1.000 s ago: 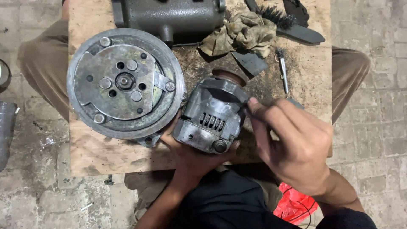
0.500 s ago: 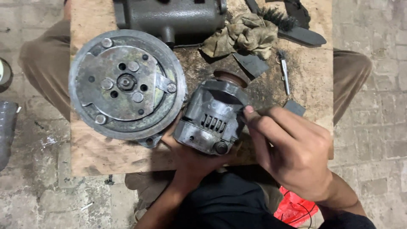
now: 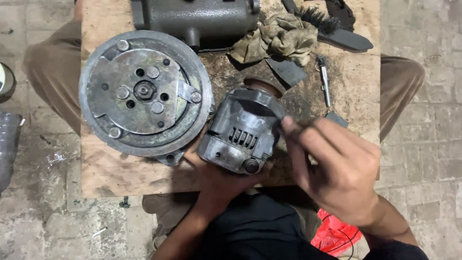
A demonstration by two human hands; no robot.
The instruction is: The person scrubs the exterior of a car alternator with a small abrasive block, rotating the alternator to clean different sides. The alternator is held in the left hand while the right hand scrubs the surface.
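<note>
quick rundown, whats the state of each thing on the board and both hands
alternator: tilted on its side, pulley end away from the person
left hand: cupped under the alternator, holding it
right hand: closed on a thin tool, tip at the alternator's edge
clutch disc: lying flat, face up
rag: crumpled
wire brush: lying loose
wooden board: grimy, stained
</note>
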